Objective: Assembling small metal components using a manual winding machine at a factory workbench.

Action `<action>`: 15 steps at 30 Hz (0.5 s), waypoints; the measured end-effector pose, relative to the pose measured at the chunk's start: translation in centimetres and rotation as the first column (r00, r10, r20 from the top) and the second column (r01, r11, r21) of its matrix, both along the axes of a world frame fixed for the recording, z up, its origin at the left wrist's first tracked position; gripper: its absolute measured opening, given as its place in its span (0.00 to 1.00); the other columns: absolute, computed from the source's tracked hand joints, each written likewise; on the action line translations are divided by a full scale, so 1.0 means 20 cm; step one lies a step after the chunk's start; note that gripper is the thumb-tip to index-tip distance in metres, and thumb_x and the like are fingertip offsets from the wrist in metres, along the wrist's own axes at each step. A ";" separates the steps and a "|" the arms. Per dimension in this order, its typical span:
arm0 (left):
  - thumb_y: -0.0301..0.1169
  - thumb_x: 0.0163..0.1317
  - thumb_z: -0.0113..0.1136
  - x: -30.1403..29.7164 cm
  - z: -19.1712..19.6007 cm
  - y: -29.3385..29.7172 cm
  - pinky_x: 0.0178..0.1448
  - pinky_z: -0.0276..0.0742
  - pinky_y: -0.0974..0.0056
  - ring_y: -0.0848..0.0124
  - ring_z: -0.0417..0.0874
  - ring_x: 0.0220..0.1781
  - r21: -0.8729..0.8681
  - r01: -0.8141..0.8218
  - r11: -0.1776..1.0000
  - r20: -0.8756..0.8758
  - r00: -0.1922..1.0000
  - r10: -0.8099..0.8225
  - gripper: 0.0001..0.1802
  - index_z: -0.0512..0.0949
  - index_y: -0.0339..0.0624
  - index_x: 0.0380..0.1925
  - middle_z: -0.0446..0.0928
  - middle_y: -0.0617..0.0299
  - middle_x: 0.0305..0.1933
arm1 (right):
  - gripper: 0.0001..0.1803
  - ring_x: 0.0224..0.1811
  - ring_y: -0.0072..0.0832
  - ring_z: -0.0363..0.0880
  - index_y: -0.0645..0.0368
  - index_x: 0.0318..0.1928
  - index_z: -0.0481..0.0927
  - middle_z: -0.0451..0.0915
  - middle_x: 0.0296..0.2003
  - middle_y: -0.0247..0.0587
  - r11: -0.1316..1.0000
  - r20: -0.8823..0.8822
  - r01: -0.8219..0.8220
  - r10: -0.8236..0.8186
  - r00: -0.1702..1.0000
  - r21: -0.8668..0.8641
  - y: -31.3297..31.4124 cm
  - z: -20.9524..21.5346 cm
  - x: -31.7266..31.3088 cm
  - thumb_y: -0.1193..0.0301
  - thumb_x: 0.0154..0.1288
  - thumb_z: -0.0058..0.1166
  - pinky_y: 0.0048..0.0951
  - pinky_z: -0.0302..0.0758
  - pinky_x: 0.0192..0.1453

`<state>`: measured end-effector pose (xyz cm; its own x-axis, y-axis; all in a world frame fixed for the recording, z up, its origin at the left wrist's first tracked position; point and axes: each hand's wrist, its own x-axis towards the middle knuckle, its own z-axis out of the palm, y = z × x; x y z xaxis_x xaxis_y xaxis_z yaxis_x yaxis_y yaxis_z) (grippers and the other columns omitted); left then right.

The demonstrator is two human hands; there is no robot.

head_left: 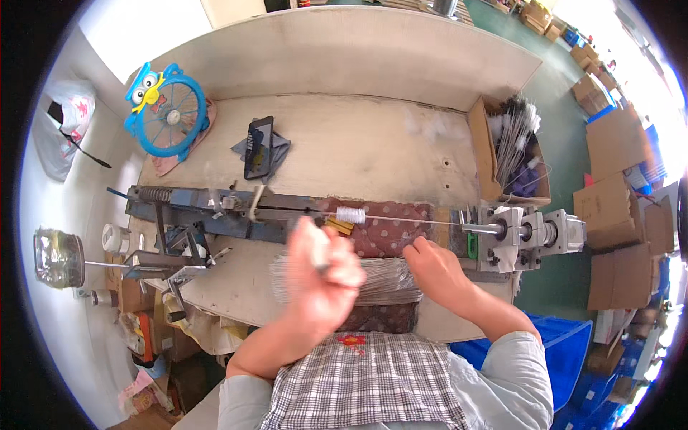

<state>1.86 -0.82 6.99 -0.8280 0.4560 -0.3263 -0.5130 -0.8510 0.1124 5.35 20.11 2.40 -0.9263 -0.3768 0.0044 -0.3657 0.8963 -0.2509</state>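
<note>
Stretching along the front half of the desk (373, 143), a thin wire (423, 220) with a small white tuft (351, 214) on it runs from a blue metal jig (208, 208) at the left edge to a grey chuck-and-motor unit (523, 233) at the right edge, and just in front of it a loose bundle of thin wires (380, 281) lies on a brown dotted cloth (390, 233) near the front edge. The left hand (322, 276) is blurred, raised over the bundle with its fingers curled closed around something thin I cannot make out; the right hand (433, 272) rests on the bundle's right end, fingers bent down onto the wires, whether pinching one I cannot tell. The risk, as I judge it, is that the loose wires fan out or slide off the front edge if one is pulled carelessly, that a sharp wire end pricks a finger, or that a sleeve or fingers come too close to the chuck. The desk is pale, scuffed board with a raised back panel; a phone (258, 147) on a grey rag and a blue owl-shaped fan (168, 107) sit toward the back left corner, an open carton of finished brushes (512, 143) at the right edge. Around it are a green floor (566, 136), stacked cardboard boxes (616, 143) and a blue crate (566, 351)
</note>
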 end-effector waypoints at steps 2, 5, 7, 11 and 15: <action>0.50 0.69 0.43 -0.09 0.04 -0.17 0.19 0.62 0.73 0.81 0.67 0.12 0.132 0.140 0.981 0.040 0.988 -0.147 0.23 0.74 0.40 0.35 0.69 0.69 0.17 | 0.10 0.36 0.40 0.76 0.59 0.32 0.72 0.70 0.31 0.43 0.999 -0.052 0.047 -0.047 0.998 0.006 0.03 0.01 0.01 0.79 0.46 0.53 0.38 0.76 0.35; 0.51 0.69 0.40 0.03 -0.09 -0.30 0.20 0.68 0.65 0.72 0.72 0.13 -0.144 0.035 0.989 -0.054 0.998 -0.043 0.24 0.76 0.42 0.37 0.74 0.62 0.18 | 0.12 0.37 0.35 0.75 0.60 0.31 0.72 0.70 0.32 0.41 0.979 -0.079 0.056 -0.041 0.996 0.194 0.02 0.17 0.02 0.77 0.41 0.56 0.31 0.78 0.34; 0.49 0.70 0.41 0.09 -0.15 -0.27 0.24 0.72 0.64 0.68 0.75 0.17 -0.342 0.087 0.936 0.005 0.996 -0.090 0.23 0.76 0.41 0.37 0.78 0.57 0.22 | 0.10 0.36 0.29 0.75 0.56 0.29 0.72 0.69 0.31 0.35 0.958 -0.193 0.097 -0.045 0.980 0.268 0.10 0.26 0.03 0.75 0.42 0.55 0.30 0.76 0.32; 0.38 0.69 0.47 0.07 -0.09 -0.07 0.29 0.75 0.63 0.69 0.78 0.23 -0.658 0.272 0.703 -0.240 0.808 -0.538 0.13 0.75 0.40 0.40 0.78 0.57 0.29 | 0.09 0.32 0.37 0.79 0.56 0.34 0.79 0.77 0.30 0.39 0.918 -0.518 0.391 -0.304 0.799 0.064 0.35 0.53 -0.01 0.80 0.51 0.52 0.36 0.76 0.34; 0.28 0.62 0.54 -0.10 -0.11 0.28 0.34 0.78 0.64 0.64 0.83 0.29 -0.799 -0.459 0.388 -0.573 0.386 -0.723 0.10 0.74 0.38 0.43 0.79 0.53 0.39 | 0.06 0.27 0.30 0.78 0.60 0.36 0.77 0.79 0.30 0.40 0.796 -0.418 0.549 -0.603 0.679 -0.255 0.63 0.58 -0.07 0.79 0.56 0.52 0.28 0.74 0.31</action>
